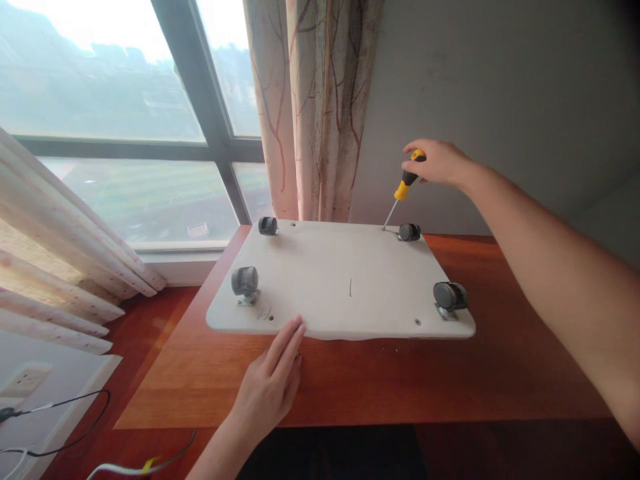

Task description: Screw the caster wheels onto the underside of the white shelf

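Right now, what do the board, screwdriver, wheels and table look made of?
Board: smooth, matte white; painted or laminated wood, possibly plastic.
Screwdriver: slim grey shaft suggests metal; yellow-black handle, likely plastic or rubber.
Wheels: dark grey with a moulded look, probably plastic; silvery mounting plates suggest metal.
Table: reddish-brown, faint grain, slight gloss; likely varnished wood or veneer.

There are two bare hands, one left hand [270, 380] and one right hand [437, 162], with one screwdriver with a yellow-and-black handle and thin metal shaft [401, 191]. There is one flat white board with rounded corners [325, 267], bearing four dark grey twin-wheeled casters [268, 226] [409, 232] [245, 281] [451, 295]. One reddish-brown wooden table [350, 387], two bunched, pale patterned fabric curtains [320, 113] [65, 247] and one white wall socket [26, 380] also show.
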`<state>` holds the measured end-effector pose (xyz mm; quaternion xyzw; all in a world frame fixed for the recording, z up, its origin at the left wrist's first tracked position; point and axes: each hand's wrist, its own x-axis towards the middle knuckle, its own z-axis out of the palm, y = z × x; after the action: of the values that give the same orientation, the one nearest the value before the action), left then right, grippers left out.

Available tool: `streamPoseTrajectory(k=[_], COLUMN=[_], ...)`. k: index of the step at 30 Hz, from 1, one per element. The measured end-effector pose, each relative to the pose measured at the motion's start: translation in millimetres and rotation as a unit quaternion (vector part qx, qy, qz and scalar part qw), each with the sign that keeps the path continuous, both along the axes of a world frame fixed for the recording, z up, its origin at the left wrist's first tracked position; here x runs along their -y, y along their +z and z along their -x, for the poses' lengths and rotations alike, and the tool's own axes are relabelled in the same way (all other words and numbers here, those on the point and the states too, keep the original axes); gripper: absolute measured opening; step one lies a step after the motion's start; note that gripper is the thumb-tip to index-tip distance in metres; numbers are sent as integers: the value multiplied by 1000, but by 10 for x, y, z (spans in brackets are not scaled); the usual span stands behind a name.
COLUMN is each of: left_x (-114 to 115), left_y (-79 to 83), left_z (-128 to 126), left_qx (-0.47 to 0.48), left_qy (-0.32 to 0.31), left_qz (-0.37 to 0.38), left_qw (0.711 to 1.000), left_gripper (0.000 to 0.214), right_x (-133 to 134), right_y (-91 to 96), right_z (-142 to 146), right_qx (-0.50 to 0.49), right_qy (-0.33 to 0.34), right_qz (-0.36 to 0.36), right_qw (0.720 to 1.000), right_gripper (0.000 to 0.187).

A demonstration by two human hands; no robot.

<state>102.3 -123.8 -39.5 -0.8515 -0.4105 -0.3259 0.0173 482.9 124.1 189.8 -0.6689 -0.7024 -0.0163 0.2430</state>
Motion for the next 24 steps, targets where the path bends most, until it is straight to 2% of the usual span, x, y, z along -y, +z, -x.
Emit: streamPoseTrajectory(k=[3,6,9,12,15,21,24], left_x=[13,69,140,177,174,139,133], left_y=[-14,-36,-29,9,27,-16,-11], left_z=[11,56,116,158,173,88,-49], left_qx=[10,71,127,45,-43,-72,-77], left_qy=[-8,-18,23,47,32,-2,-12], left_qz=[10,-19,-48,29,88,97,104], left_qw=[1000,997,990,997,995,993,992], left_gripper=[70,63,46,28,25,28,28], right_x=[66,115,126,125,128,128,129], right_y=[-15,-13,-1,6,9,24,28], right_z=[55,115,130,110,92,104,100], right_qx=[76,88,83,87,78,-39,-39], right_qy=[-50,-71,-69,-66,-61,-1,13], right_qz=[-40,-20,-4,-1,2,46,42], right_qw=[995,993,994,994,995,998,998], right_gripper=[44,45,44,46,48,47,50])
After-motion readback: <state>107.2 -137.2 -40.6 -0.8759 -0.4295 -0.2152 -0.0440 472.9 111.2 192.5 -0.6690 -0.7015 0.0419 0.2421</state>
